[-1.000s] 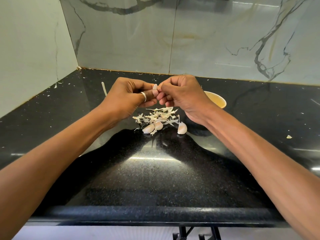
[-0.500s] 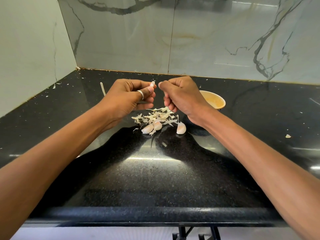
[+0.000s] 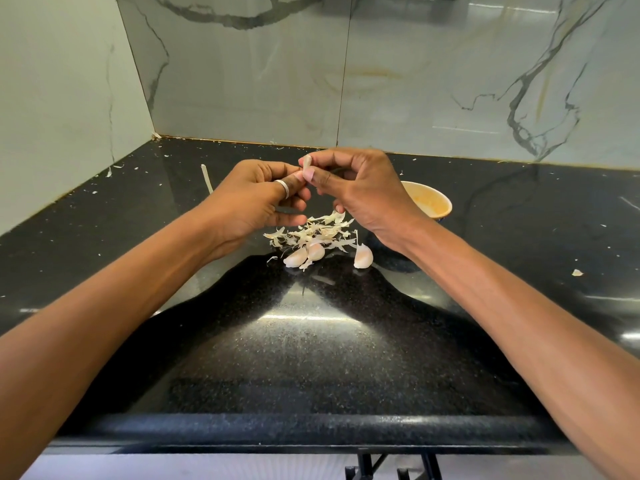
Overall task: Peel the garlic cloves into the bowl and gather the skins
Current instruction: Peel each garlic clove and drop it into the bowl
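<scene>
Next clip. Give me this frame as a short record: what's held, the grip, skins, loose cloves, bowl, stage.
held: small pale garlic clove, in the air
grip: left hand and right hand both pinch it at the fingertips
skins: loose pile of papery white skins on the black speckled stone counter
loose cloves: three whole pinkish-white cloves at the pile's near edge
bowl: round yellow bowl behind the right hand; contents unclear
stage: peeling under way

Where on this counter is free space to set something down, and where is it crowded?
Free: the counter between the skin pile and the near edge; also right of the bowl. Crowded: beneath left hand and right hand, around three cloves.
</scene>
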A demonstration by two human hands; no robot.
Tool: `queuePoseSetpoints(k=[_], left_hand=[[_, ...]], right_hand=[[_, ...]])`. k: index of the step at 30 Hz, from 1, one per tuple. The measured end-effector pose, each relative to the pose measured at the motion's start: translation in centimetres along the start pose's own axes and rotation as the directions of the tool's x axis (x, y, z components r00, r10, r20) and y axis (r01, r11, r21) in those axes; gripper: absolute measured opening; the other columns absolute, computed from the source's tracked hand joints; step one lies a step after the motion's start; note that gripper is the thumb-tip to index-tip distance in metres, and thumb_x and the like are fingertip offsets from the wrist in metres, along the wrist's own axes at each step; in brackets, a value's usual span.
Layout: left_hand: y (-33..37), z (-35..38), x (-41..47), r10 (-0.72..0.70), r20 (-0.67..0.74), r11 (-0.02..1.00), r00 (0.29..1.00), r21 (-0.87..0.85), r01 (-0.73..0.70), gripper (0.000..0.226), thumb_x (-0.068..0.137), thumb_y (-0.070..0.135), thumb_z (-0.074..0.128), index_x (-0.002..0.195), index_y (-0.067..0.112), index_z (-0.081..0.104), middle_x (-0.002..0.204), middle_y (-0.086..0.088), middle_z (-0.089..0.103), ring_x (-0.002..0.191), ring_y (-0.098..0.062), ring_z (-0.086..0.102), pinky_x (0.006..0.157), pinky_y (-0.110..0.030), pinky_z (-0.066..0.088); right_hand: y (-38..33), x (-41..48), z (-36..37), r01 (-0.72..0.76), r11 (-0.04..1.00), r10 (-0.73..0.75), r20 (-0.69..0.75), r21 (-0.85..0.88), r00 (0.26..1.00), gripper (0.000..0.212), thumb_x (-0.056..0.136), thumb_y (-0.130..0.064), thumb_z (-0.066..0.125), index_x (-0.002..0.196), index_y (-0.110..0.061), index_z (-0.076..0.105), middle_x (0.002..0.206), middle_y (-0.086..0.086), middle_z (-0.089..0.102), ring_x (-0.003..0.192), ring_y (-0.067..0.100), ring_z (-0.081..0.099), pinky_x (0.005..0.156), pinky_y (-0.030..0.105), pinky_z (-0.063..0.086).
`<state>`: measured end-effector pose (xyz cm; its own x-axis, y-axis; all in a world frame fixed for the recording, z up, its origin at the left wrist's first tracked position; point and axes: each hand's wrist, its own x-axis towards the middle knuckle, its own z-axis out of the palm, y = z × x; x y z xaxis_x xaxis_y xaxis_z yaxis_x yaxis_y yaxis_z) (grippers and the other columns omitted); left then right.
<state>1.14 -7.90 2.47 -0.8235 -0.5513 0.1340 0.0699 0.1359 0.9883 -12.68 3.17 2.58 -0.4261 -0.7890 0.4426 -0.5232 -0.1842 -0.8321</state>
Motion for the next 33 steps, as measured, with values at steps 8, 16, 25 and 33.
queuePoseSetpoints(k=[8, 16, 25, 33], left_hand=[[-0.1, 0.0, 0.0, 0.054, -0.102, 0.988, 0.993, 0.152, -0.038, 0.013, 0.097, 0.023, 0.066, 0.102, 0.014, 0.074, 0.088, -0.002, 0.071, 0.074, -0.007, 0.065, 0.061, -0.023, 0.060], [-0.5, -0.1, 0.2, 0.252, -0.225, 0.919, 0.941, 0.359, -0.160, 0.008, 0.094, 0.021, 0.071, 0.098, 0.017, 0.078, 0.088, -0.006, 0.076, 0.076, -0.011, 0.072, 0.062, -0.029, 0.061], [-1.0, 0.3, -0.1, 0.243, -0.267, 0.911, 0.933, 0.393, -0.125, 0.008, 0.092, 0.018, 0.071, 0.087, 0.017, 0.077, 0.075, -0.010, 0.074, 0.065, -0.023, 0.075, 0.068, -0.057, 0.062], [-1.6, 1.1, 0.0, 0.265, -0.272, 0.885, 0.925, 0.450, -0.121, 0.015, 0.100, 0.013, 0.061, 0.091, 0.009, 0.073, 0.076, -0.009, 0.072, 0.061, -0.008, 0.071, 0.057, -0.028, 0.062]], right_hand=[[0.5, 0.3, 0.0, 0.091, 0.982, -0.102, -0.060, -0.163, 0.993, 0.007, 0.093, -0.022, 0.075, 0.096, -0.018, 0.080, 0.083, 0.001, 0.076, 0.062, 0.005, 0.059, 0.058, 0.025, 0.049], [1.3, 0.3, 0.5, 0.271, 0.787, -0.332, -0.011, -0.554, 0.943, 0.011, 0.090, -0.022, 0.071, 0.094, -0.019, 0.081, 0.082, -0.005, 0.073, 0.076, 0.009, 0.065, 0.074, 0.031, 0.053], [1.9, 0.0, 1.4, 0.354, 0.649, -0.385, 0.110, -0.673, 0.916, 0.019, 0.094, -0.020, 0.059, 0.096, -0.015, 0.077, 0.082, 0.002, 0.073, 0.075, 0.019, 0.065, 0.070, 0.038, 0.051], [1.7, -0.4, 2.0, 0.332, 0.609, -0.364, 0.119, -0.721, 0.924, 0.017, 0.095, -0.017, 0.056, 0.088, -0.007, 0.069, 0.074, 0.006, 0.064, 0.066, 0.026, 0.060, 0.062, 0.040, 0.049]])
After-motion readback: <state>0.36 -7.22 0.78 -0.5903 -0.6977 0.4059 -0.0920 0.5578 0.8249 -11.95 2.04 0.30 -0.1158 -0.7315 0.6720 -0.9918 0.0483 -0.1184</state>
